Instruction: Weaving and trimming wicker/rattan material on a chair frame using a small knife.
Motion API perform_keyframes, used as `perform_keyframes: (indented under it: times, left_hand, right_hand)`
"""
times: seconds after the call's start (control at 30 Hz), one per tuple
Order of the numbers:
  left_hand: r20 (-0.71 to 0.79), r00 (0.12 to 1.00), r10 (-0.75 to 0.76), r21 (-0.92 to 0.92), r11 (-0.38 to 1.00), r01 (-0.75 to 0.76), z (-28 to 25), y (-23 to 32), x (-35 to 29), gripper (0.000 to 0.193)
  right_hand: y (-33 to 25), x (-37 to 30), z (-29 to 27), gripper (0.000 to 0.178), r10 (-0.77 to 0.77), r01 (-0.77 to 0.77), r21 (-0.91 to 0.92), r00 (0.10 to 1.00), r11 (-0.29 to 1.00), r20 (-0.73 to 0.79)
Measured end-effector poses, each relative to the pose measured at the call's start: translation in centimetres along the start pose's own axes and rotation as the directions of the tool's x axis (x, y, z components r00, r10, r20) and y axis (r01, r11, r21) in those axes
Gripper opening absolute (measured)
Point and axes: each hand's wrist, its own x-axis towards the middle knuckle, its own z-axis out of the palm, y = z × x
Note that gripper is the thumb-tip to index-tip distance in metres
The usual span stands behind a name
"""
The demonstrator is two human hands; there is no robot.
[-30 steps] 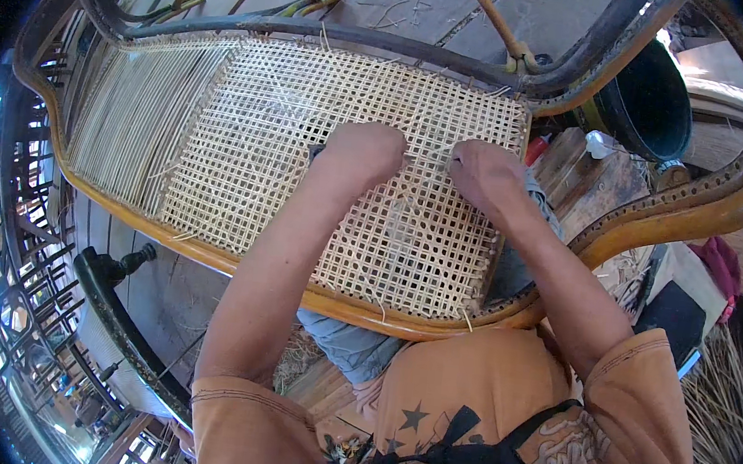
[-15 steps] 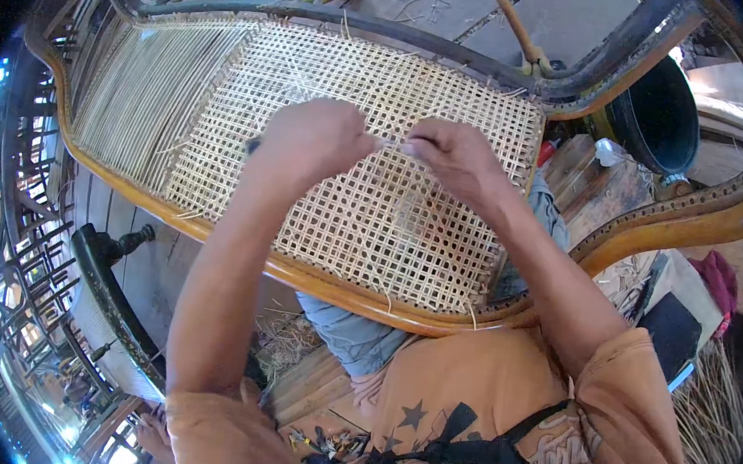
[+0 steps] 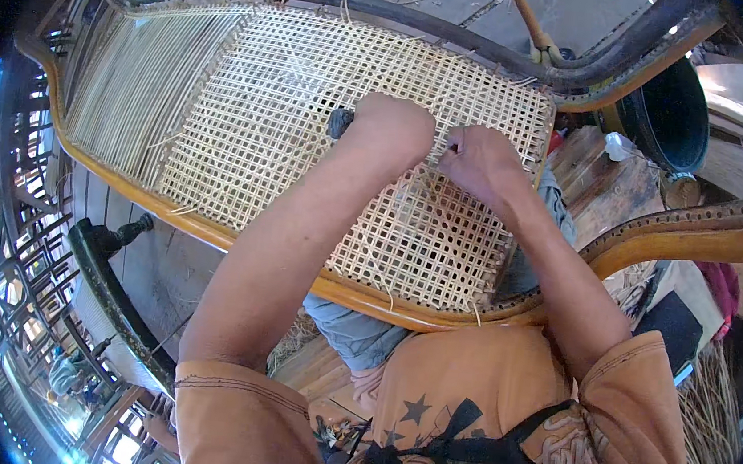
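My left hand (image 3: 397, 129) is closed in a fist over the woven cane panel (image 3: 265, 132), right of its middle. From the left side of the fist sticks the dark, rounded end of a tool (image 3: 340, 123); the rest of it is hidden in the palm. Just to the right, my right hand (image 3: 483, 160) is closed with thumb and fingers pinched together, almost meeting the left. Whatever the right fingers grip is too small or covered to make out. Open square holes show in the weave, and loose cane ends stick out along its borders.
A curved wooden frame (image 3: 683, 247) with a row of holes surrounds the panel. The panel's left part (image 3: 149, 76) has strands in one direction only. A dark bucket (image 3: 673, 118) stands at the far right, a cane bundle (image 3: 711, 426) near right, and a black curved furniture piece (image 3: 116, 283) lower left.
My left hand has moved right and turned, bringing the dark tool end into clearer sight. The right hand has shifted slightly right. The view has shifted a little too.
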Motion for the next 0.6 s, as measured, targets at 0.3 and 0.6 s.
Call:
perform_keyframes:
  times: [0.3, 0.6]
  left_hand:
    - [-0.19, 0.978, -0.086, -0.198, 0.979, 0.048, 3.5, -2.0, -1.8, 0.022]
    - [-0.256, 0.963, -0.087, 0.014, 0.996, 0.094, 4.8, -0.7, 3.1, 0.027]
  right_hand:
    - [-0.8, 0.8, 2.9, 0.018, -0.036, 0.008, -0.222, 0.992, 0.975, -0.119]
    - [2.4, 0.8, 2.7, 0.023, -0.223, 0.188, -0.3, 0.971, 0.935, -0.087]
